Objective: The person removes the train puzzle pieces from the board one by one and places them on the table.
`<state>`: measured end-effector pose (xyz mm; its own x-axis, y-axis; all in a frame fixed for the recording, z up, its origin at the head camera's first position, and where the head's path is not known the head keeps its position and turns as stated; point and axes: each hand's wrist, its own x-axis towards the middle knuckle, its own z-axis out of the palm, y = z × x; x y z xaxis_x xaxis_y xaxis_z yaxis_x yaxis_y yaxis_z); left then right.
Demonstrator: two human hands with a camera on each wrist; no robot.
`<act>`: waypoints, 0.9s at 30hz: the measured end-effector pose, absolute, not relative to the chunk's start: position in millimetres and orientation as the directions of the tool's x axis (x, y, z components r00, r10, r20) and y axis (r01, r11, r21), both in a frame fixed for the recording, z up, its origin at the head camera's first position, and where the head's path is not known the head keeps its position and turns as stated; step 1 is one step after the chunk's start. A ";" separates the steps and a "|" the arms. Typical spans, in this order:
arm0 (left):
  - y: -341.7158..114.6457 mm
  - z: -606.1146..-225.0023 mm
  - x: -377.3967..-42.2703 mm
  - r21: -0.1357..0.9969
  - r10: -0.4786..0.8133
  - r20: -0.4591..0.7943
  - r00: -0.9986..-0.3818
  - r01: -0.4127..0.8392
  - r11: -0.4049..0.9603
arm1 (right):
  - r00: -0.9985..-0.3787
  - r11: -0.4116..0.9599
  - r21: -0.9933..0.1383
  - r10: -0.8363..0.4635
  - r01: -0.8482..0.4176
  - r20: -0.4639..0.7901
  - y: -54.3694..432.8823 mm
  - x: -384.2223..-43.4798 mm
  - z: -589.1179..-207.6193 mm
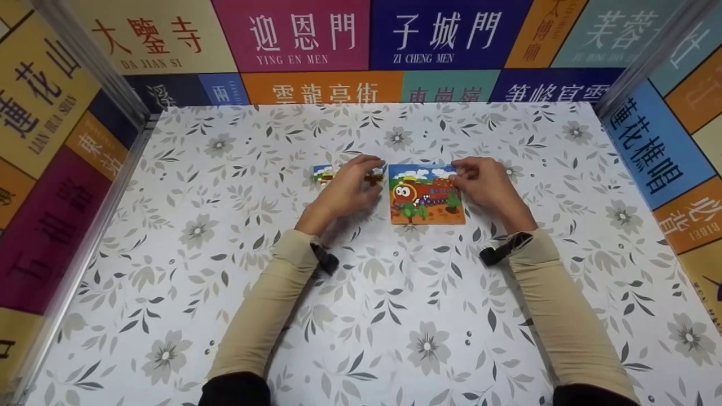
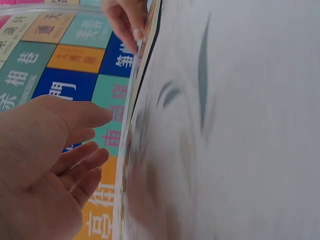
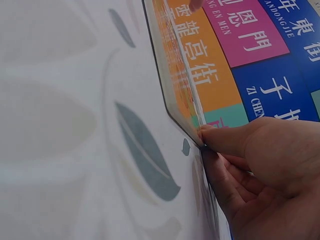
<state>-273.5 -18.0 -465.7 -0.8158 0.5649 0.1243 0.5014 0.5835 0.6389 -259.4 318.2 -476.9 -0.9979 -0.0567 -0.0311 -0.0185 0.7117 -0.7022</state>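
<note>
A square picture card (image 1: 424, 197) with a cartoon train, green bushes and a blue sky lies on the floral tabletop. At its upper right corner my right hand (image 1: 486, 181) pinches the edge between thumb and fingers, as the right wrist view also shows at the card's edge (image 3: 167, 75). Left of the card, my left hand (image 1: 351, 189) hovers over a smaller piece with a similar print (image 1: 322, 172), hiding much of it. In the left wrist view the left hand (image 2: 55, 155) has loosely bent fingers and nothing between them.
White paper with grey flowers and leaves covers the table (image 1: 395, 316). Colourful panels with Chinese lettering (image 1: 307, 34) stand along the back and both sides. A dark wrist camera (image 1: 326, 259) is strapped at the left cuff, another wrist camera (image 1: 495, 255) at the right.
</note>
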 end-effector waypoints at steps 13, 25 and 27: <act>25.1 -463.6 -268.4 0.640 0.630 0.101 -0.770 0.535 0.552 | -0.998 0.715 -0.699 -0.050 -0.006 -0.042 318.9 -260.7 -476.2; 62.2 -469.2 -265.9 0.646 0.685 0.128 -0.717 0.584 0.491 | -0.998 0.708 -0.705 -0.059 -0.043 0.002 319.8 -260.2 -477.3; 67.8 -471.0 -265.8 0.633 0.693 0.135 -0.708 0.600 0.489 | -0.998 0.709 -0.704 -0.058 -0.042 0.001 319.2 -260.2 -477.2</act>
<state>-265.8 67.8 -471.0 -0.7079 0.6933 0.1353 0.6001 0.4893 0.6328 -260.2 319.2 -477.2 -0.9983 -0.0576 0.0009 -0.0415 0.7087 -0.7043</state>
